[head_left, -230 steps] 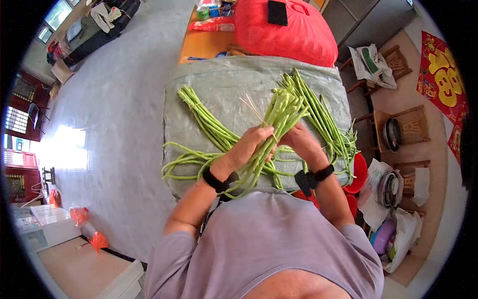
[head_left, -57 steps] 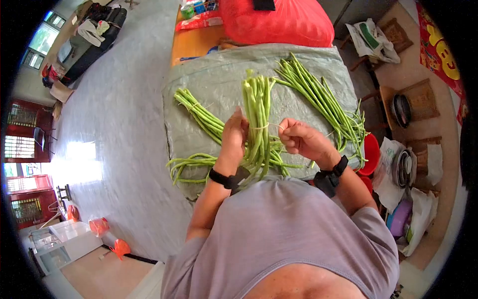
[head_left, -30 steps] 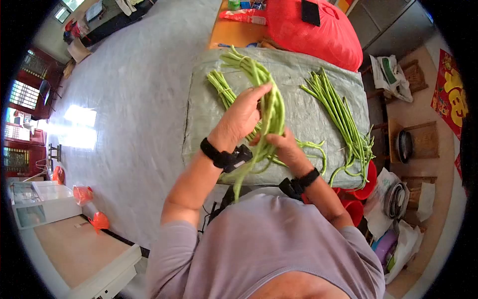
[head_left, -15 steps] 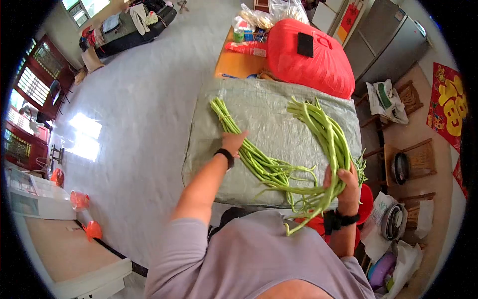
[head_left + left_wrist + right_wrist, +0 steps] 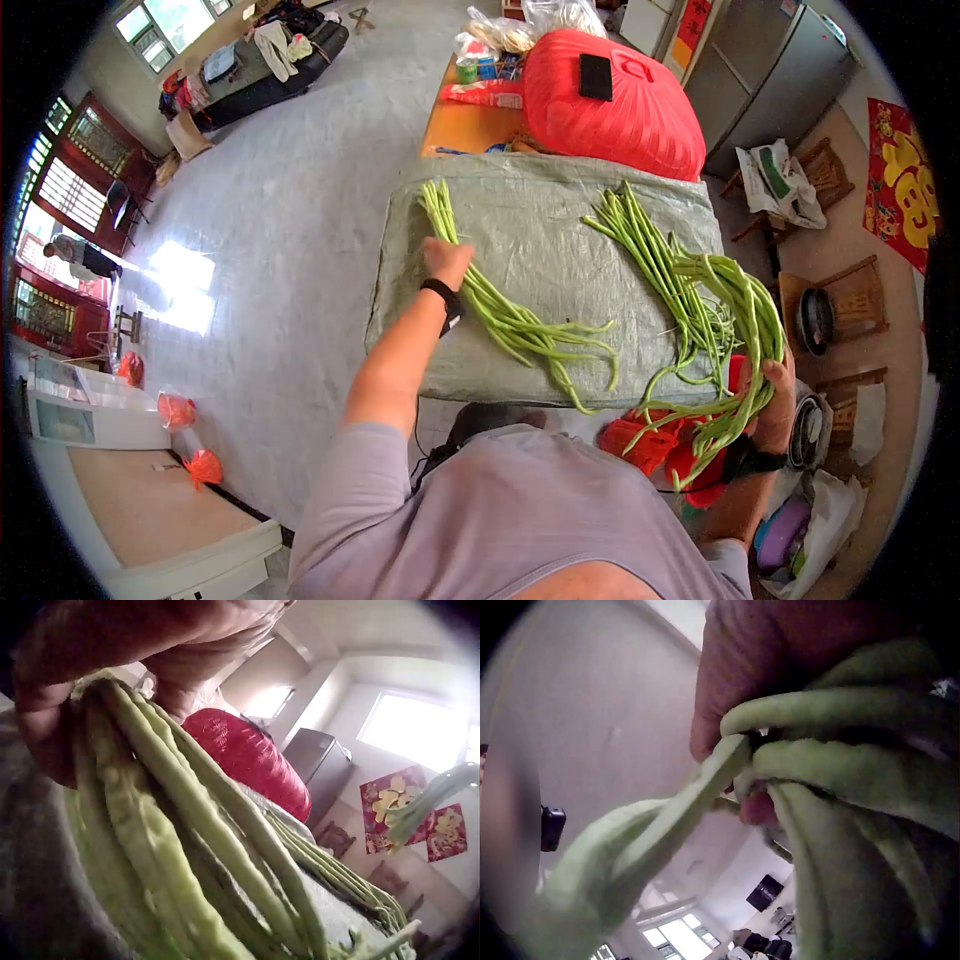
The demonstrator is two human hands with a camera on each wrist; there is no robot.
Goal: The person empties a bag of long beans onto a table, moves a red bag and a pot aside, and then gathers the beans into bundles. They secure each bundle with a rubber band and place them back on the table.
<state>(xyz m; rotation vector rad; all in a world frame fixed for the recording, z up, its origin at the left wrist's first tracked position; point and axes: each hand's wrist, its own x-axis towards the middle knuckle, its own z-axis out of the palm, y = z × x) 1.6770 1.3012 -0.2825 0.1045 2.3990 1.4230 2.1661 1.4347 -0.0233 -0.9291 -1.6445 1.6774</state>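
In the head view, my left hand (image 5: 447,262) grips a bundle of long green yardlong beans (image 5: 510,320) near its upper end, over the left side of the table. The left wrist view shows the fingers (image 5: 45,735) curled round these beans (image 5: 157,817). Out past the table's right edge, my right hand (image 5: 775,400) holds a second bundle of yardlong beans (image 5: 757,315), which bends over and hangs down with loose tails. Up close in the right wrist view, bean pods (image 5: 855,776) pass through the curled hand (image 5: 772,660). A third bean bundle (image 5: 650,255) lies on the table's right side.
Grey-green sheeting (image 5: 550,230) covers the table. At its far end sits a large red covered bundle (image 5: 620,115) with a black phone (image 5: 595,77) on top. Red buckets (image 5: 690,465) stand below the right front corner. Wooden chairs (image 5: 845,300) line the right wall.
Both hands were together on one bundle, fastening a tie round it. The right hand has since carried that bundle off to the right, while the left hand has taken hold of the left bundle.
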